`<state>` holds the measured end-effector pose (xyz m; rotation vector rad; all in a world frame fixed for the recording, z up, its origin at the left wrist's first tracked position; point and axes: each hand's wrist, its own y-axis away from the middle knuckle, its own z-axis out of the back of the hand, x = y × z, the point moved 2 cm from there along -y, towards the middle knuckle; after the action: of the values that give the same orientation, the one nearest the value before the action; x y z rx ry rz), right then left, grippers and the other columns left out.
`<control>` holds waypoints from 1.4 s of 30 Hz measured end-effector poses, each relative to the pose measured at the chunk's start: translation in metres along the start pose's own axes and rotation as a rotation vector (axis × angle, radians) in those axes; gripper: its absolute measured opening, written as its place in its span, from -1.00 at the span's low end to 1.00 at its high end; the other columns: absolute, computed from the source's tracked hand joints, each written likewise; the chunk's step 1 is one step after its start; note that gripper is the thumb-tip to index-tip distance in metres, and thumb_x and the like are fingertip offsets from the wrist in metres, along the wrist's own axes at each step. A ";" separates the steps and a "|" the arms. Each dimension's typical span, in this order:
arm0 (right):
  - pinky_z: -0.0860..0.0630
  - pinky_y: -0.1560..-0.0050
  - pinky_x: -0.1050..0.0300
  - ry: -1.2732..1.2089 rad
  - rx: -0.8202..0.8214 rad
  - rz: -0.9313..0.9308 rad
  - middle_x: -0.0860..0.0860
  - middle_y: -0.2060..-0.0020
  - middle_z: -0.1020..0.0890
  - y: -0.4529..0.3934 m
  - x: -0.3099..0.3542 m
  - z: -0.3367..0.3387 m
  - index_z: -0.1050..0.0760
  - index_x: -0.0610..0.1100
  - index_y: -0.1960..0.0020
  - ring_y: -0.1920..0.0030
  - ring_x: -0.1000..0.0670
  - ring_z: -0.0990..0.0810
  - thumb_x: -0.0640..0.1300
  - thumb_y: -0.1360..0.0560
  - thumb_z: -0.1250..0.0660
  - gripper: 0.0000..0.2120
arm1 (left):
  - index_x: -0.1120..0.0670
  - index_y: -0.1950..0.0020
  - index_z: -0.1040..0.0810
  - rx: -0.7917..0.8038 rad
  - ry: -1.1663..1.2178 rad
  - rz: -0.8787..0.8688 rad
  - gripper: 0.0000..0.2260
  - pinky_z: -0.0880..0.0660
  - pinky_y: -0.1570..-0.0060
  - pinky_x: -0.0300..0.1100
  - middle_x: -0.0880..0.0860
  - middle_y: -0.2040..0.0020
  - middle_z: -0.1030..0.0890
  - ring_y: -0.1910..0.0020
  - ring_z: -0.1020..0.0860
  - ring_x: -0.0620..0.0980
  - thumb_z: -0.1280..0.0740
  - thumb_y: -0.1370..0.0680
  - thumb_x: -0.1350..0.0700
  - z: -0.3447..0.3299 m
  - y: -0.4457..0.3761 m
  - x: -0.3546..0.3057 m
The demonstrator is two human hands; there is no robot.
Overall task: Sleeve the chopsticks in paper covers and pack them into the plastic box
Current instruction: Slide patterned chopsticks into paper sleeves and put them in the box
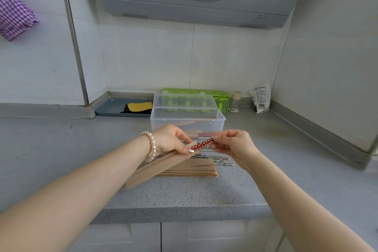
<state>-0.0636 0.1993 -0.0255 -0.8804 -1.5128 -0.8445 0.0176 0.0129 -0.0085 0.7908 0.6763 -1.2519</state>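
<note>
1. Worktop [61, 149]: grey speckled surface; its front edge runs along the 6 o'clock side of the scene, above pale cupboard doors.
2. Paper cover [155, 166]: a long tan sleeve held slanting, its low end toward 7 o'clock, its open mouth raised toward 1 o'clock.
3. Left hand [169, 139]: fingers curled round the cover's upper end, thumb pressed on top near the mouth; a bead bracelet [150, 145] circles the wrist.
4. Chopsticks [203, 143]: the red dotted top ends stick out of the cover's mouth, the rest hidden inside the sleeve.
5. Right hand [233, 145]: at 3 o'clock of the left hand, fingertips pinching the outer end of the red chopsticks, remaining fingers loosely bent.
6. Stack of paper covers [196, 170]: lying flat on the worktop beneath the hands.
7. Loose metal chopsticks [218, 160]: lying on the worktop just beyond the stack, tips pointing toward 3 o'clock.
8. Plastic box [188, 122]: clear, open, directly behind the hands at 12 o'clock; tan sleeves lie inside it and its lid [184, 101] stands raised at the back.
9. Green holder [221, 98]: behind the lid, toward 1 o'clock.
10. Grey tray [110, 108]: at 10 o'clock of the box, carrying a yellow and black cloth [139, 107].
11. Small jar [236, 101] and white packet [260, 98]: against the back wall at 2 o'clock.
</note>
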 end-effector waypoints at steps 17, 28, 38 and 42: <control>-0.60 0.43 0.21 -0.017 -0.579 0.071 -0.15 0.43 -0.62 -0.130 0.047 0.035 -0.56 -0.29 0.21 0.58 0.02 -0.58 -0.40 -0.39 -0.40 -0.94 | 0.06 0.13 -0.62 -0.055 -0.235 -0.015 -0.93 -0.43 0.24 -0.38 -0.07 0.22 -0.61 0.24 -0.55 -0.18 -0.44 -0.43 0.09 0.016 -0.024 0.049; -0.42 0.33 0.17 0.963 -0.438 0.054 -0.10 0.42 -0.56 -0.145 0.030 0.000 -0.47 -0.21 0.33 0.35 -0.11 -0.57 0.02 -0.51 -0.28 -0.65 | 0.02 0.12 -0.62 0.032 -0.274 -0.050 -0.79 -0.52 -0.01 -0.28 -0.10 0.19 -0.61 0.13 -0.56 -0.16 -0.54 -0.30 0.06 0.007 -0.035 0.052; -0.42 0.38 0.26 0.960 -0.058 0.220 0.01 0.38 -0.57 -0.086 0.008 0.020 -0.64 -0.16 0.10 0.45 0.08 -0.43 -0.18 -0.42 -0.43 -0.92 | 0.06 -0.06 -0.61 0.021 -0.431 -0.059 -0.61 -0.42 0.11 -0.38 -0.09 0.09 -0.58 0.14 -0.52 -0.17 -0.56 -0.27 0.02 -0.007 -0.029 0.047; -0.48 0.35 0.23 1.092 0.091 0.071 0.00 0.39 -0.60 -0.073 -0.013 0.033 -0.64 -0.16 0.17 0.48 0.07 -0.46 -0.17 -0.39 -0.47 -0.94 | 0.06 -0.11 -0.58 0.006 -0.484 -0.052 -0.58 -0.47 -0.05 -0.29 -0.04 -0.05 -0.60 0.05 -0.51 -0.13 -0.55 -0.29 0.03 -0.012 -0.025 0.047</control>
<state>-0.1422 0.1936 -0.0448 -0.2747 -0.5457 -0.9570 0.0022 -0.0065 -0.0565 0.4482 0.3000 -1.4254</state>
